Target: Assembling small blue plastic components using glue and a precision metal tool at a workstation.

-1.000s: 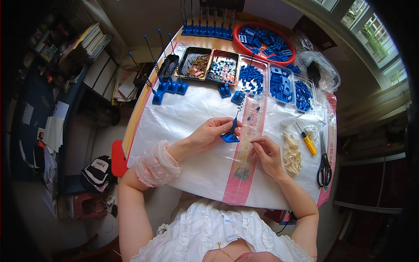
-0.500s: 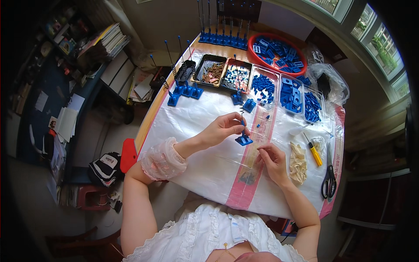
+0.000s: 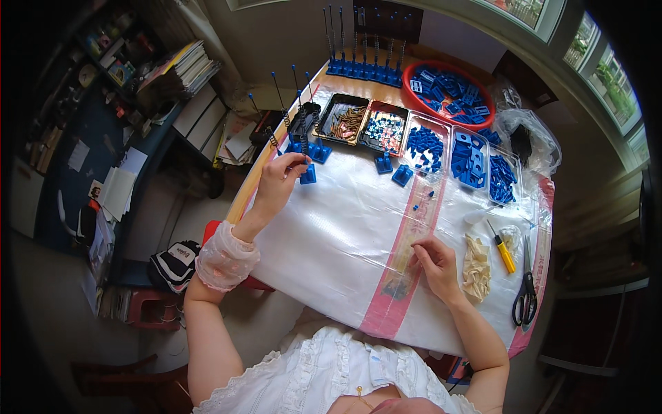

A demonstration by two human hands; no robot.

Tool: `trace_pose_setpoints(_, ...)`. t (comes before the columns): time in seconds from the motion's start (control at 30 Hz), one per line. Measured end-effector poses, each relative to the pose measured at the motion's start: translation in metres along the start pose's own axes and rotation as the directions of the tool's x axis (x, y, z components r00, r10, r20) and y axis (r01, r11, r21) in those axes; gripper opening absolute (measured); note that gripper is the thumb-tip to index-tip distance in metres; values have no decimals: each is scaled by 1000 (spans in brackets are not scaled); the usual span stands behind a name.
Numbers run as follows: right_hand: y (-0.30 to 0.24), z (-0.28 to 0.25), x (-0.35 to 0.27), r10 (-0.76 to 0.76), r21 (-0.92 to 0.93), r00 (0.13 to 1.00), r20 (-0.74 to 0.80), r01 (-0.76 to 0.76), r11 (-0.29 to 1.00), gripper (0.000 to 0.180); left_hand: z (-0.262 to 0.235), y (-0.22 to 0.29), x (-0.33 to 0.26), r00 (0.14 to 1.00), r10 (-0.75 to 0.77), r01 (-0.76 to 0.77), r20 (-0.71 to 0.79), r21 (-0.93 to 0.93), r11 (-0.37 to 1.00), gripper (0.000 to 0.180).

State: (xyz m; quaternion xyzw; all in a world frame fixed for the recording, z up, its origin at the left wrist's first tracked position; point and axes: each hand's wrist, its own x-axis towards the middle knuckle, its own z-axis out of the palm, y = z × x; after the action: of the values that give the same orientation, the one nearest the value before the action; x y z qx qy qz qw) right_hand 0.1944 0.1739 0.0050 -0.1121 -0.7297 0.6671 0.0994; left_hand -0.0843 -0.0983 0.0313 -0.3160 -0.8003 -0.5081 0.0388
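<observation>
My left hand (image 3: 277,181) is at the left of the table, its fingers pinched on the spring of a blue-based spring stand. The stand's square blue base (image 3: 307,174) shows just beyond the fingertips, beside other spring stands (image 3: 319,150) with thin rods and ball tips. Whether its base touches the table I cannot tell. My right hand (image 3: 436,265) rests near the front right on the plastic sheet (image 3: 331,248), fingers loosely curled, thumb and forefinger slightly apart, with nothing visible between them. Two blue bases (image 3: 401,175) without rods lie in front of the trays.
Trays hold brown screws (image 3: 348,124), small light nuts (image 3: 386,131) and blue parts (image 3: 425,146). A red basin (image 3: 450,125) of blue pieces stands behind. On the right lie a yellow screwdriver (image 3: 505,255), black scissors (image 3: 525,300) and crumpled tan paper (image 3: 477,269). Finished stands (image 3: 365,71) line the back.
My left hand has carried the spring stand from the table's middle to the group at the left. My right hand has stayed almost in place. The view has shifted slightly.
</observation>
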Motion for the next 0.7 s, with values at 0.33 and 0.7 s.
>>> trace_pose_setpoints(0.33, 6, -4, 0, -4, -87, 999, 34, 7, 996, 11, 3, -33, 11, 995, 73, -62, -73, 146, 987, 11)
trace_pose_setpoints(0.7, -2, -1, -2, 34, -11, 999, 16, -34, 999, 9, 4, -12, -4, 999, -28, 28, -40, -11, 1000, 13)
